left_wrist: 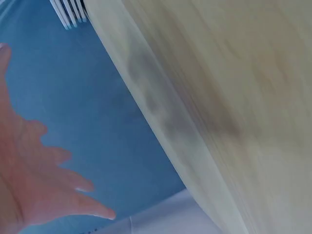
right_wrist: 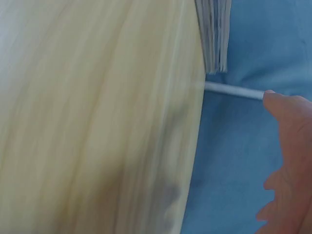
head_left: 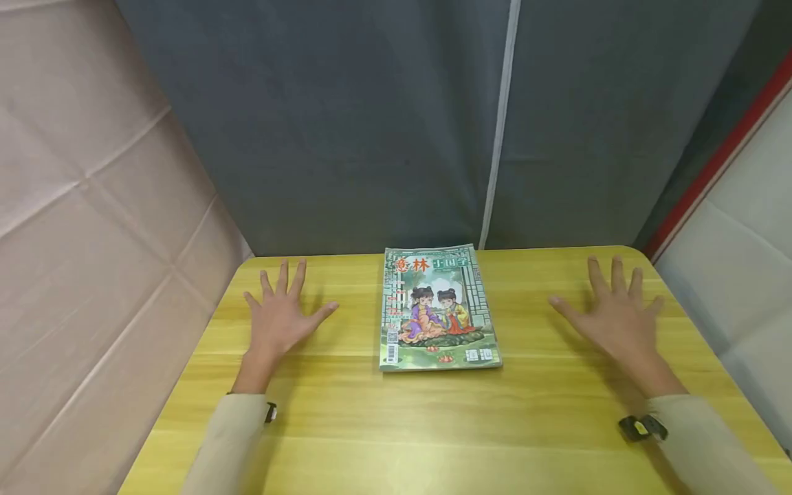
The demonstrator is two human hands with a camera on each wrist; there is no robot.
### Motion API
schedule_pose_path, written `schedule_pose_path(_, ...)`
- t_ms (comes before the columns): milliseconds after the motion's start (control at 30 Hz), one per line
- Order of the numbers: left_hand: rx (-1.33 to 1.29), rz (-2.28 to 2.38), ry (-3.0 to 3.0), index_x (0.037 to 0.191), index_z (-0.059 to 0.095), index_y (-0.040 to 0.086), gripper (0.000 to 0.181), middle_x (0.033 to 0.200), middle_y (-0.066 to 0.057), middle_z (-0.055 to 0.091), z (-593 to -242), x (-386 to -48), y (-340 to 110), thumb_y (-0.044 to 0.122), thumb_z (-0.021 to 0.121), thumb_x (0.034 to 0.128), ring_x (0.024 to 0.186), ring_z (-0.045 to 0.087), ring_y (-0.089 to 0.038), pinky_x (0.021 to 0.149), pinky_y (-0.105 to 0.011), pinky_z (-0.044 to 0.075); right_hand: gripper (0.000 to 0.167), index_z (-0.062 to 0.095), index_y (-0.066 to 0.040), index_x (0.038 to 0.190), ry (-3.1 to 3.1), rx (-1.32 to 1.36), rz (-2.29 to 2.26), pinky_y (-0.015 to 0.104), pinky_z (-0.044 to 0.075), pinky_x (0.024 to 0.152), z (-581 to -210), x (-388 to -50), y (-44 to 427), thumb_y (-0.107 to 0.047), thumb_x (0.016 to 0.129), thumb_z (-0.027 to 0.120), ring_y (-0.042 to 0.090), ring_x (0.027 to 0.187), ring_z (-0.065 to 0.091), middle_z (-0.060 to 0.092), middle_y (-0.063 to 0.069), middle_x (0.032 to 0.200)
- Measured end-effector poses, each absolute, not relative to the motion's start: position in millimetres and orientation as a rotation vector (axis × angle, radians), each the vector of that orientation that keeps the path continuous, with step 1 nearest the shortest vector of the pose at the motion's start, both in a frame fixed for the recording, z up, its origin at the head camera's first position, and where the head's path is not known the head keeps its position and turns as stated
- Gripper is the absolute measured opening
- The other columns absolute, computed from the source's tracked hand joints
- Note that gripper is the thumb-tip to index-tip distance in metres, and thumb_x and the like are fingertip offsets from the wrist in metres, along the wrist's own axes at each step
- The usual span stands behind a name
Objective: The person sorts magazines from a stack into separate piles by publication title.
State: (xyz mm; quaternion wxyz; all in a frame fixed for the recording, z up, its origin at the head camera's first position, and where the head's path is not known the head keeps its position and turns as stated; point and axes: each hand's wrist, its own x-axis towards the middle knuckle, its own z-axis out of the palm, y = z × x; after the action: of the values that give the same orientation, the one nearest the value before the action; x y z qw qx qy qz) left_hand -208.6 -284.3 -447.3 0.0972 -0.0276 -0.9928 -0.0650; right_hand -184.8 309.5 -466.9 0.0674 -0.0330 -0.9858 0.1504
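Observation:
A stack of magazines point(head_left: 438, 309) lies at the far middle of the table, its green top cover showing two drawn figures in robes. The layered edges of the stack point(right_wrist: 213, 36) show in the right wrist view, and a corner of the stack point(left_wrist: 68, 12) in the left wrist view. To its left, my left hand point(head_left: 278, 323) is held over the table with fingers spread, holding nothing. On the other side my right hand point(head_left: 621, 320) is likewise spread and bare, apart from the magazines. Both hands cast shadows on the wood.
The yellow wood-grain table point(head_left: 433, 426) has rounded far corners. A dark grey curtain point(head_left: 346, 137) with a pale vertical strip point(head_left: 500, 124) hangs right behind it. Pale cloth point(head_left: 93, 240) stands at the left, and a white panel point(head_left: 742, 240) with a red edge at the right.

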Motion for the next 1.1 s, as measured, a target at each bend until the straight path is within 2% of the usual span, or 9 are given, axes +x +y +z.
schedule_pose_path(233, -0.22, -0.453, -2.865, 0.17, -0.001, 0.04, 0.104, 0.18, -0.006, 0.008, -441, -206, -258, 0.082, 0.054, 0.0916, 0.163, 0.01, -0.053, 0.118, -0.088, 0.011, 0.115, 0.006, -0.015, 0.172, -2.885, 0.038, 0.475, 0.088, 0.004, 0.117, -455, -185, 278, -0.08, 0.092, 0.056, 0.056, 0.161, -0.008, -0.007, 0.026, 0.177)
schedule_pose_path(500, -0.282, -1.318, -2.798, 0.169, 0.001, 0.044, 0.089, 0.18, -0.002, 0.014, -428, -195, -220, 0.062, 0.058, 0.1028, 0.164, 0.021, -0.039, 0.129, -0.068, 0.025, 0.102, 0.024, -0.008, 0.168, -2.823, 0.141, 0.503, 0.084, 0.008, 0.121, -452, -184, 252, -0.074, 0.097, 0.054, 0.055, 0.162, 0.008, 0.015, 0.029, 0.175)
schedule_pose_path(700, -0.156, -1.752, -2.722, 0.172, 0.01, 0.023, 0.092, 0.178, -0.006, 0.021, -428, -191, -194, 0.058, 0.061, 0.1027, 0.165, 0.02, -0.035, 0.133, -0.055, 0.024, 0.099, 0.023, -0.001, 0.167, -2.767, 0.291, 0.61, 0.071, 0.017, 0.129, -456, -186, 230, -0.063, 0.1, 0.059, 0.048, 0.163, 0.015, 0.02, 0.027, 0.174)
schedule_pose_path(767, -0.104, -1.885, -2.679, 0.171, 0.014, 0.019, 0.091, 0.178, -0.006, 0.023, -431, -192, -187, 0.056, 0.061, 0.1031, 0.165, 0.021, -0.033, 0.134, -0.054, 0.022, 0.097, 0.022, -0.001, 0.167, -2.743, 0.343, 0.68, 0.067, 0.021, 0.13, -458, -187, 223, -0.058, 0.1, 0.062, 0.045, 0.164, 0.017, 0.022, 0.025, 0.175)
schedule_pose_path(900, -0.02, -2.093, -2.598, 0.17, 0.018, 0.017, 0.086, 0.177, -0.004, 0.026, -436, -194, -175, 0.051, 0.061, 0.1045, 0.165, 0.022, -0.031, 0.135, -0.058, 0.016, 0.09, 0.024, -0.009, 0.169, -2.706, 0.4, 0.833, 0.067, 0.026, 0.128, -465, -189, 210, -0.047, 0.1, 0.068, 0.043, 0.163, 0.02, 0.022, 0.018, 0.177)
schedule_pose_path(1000, 0.017, -2.193, -2.553, 0.17, 0.018, 0.019, 0.082, 0.178, -0.003, 0.022, -440, -196, -168, 0.044, 0.061, 0.1056, 0.165, 0.02, -0.032, 0.134, -0.062, 0.01, 0.088, 0.023, -0.01, 0.169, -2.696, 0.404, 0.961, 0.07, 0.027, 0.126, -470, -190, 204, -0.04, 0.101, 0.069, 0.045, 0.162, 0.023, 0.021, 0.018, 0.177)
schedule_pose_path(1100, 0.04, -2.278, -2.519, 0.171, 0.015, 0.02, 0.082, 0.18, -0.002, 0.013, -442, -198, -162, 0.034, 0.062, 0.1057, 0.167, 0.013, -0.032, 0.135, -0.06, 0.007, 0.089, 0.02, -0.009, 0.17, -2.707, 0.385, 1.068, 0.069, 0.026, 0.127, -474, -192, 197, -0.041, 0.102, 0.068, 0.048, 0.161, 0.024, 0.022, 0.021, 0.176)
